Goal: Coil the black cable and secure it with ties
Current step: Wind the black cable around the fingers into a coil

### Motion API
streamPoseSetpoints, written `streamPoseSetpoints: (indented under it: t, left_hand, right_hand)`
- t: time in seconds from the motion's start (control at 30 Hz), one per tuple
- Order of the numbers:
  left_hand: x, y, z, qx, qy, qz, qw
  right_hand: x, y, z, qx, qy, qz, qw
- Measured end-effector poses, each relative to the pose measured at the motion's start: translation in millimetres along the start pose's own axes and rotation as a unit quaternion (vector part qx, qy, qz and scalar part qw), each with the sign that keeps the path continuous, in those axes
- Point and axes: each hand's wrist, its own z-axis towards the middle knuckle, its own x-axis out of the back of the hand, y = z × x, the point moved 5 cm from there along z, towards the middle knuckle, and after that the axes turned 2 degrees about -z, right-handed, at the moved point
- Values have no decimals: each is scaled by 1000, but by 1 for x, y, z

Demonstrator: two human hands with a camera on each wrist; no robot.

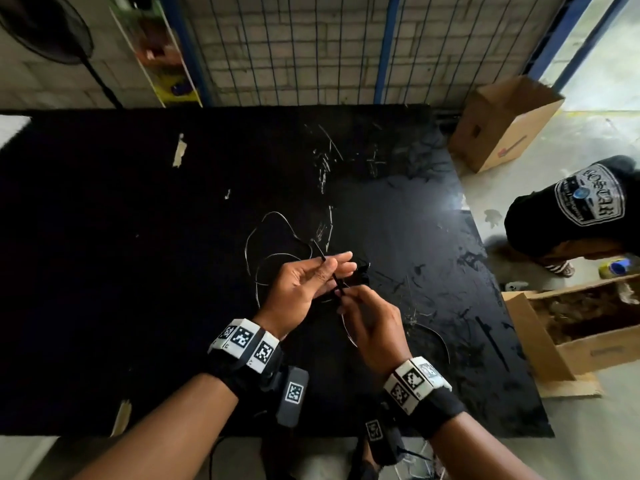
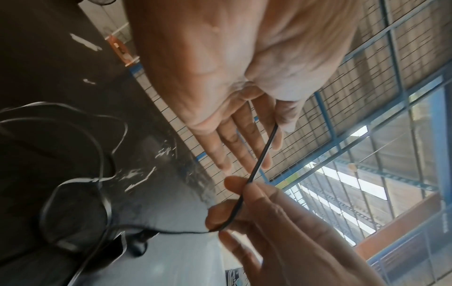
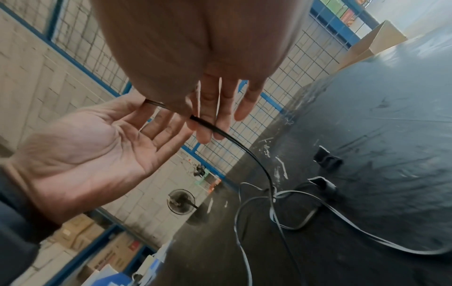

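Note:
A thin black cable (image 1: 330, 277) is held taut in the air between both hands over the black table (image 1: 138, 237). My left hand (image 1: 329, 268) pinches its end between thumb and forefinger, the other fingers straight. My right hand (image 1: 343, 296) pinches it a little lower. The left wrist view shows the cable (image 2: 259, 154) running from the left hand (image 2: 274, 133) down into the right hand's fingertips (image 2: 240, 185). The rest of the cable (image 3: 269, 193) lies in loose loops (image 1: 273, 237) on the table, with a dark plug (image 3: 322, 183) at the end.
A bent-over person in a black shirt (image 1: 581, 209) stands off the table's right edge. Cardboard boxes (image 1: 502, 126) (image 1: 571, 327) sit on the floor at the right. A wire mesh fence (image 1: 294, 46) runs behind the table. White scuffs and small dark scraps (image 1: 426, 171) lie on the surface.

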Motion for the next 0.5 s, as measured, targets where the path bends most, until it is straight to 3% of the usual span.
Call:
streamPoseSetpoints:
  t: [0.2,0.33,0.5]
  left_hand:
    - [0,44,5,-30,-21,-24,999]
    - [16,76,17,-37,-15,-152,988]
    - [57,112,34,-60,-3,-312,948]
  right_hand:
    - [5,-35,27,9,-2,91,996]
    - [6,-53,44,-2,-46,188,981]
    - [13,-57,56,-36,-47,315,947]
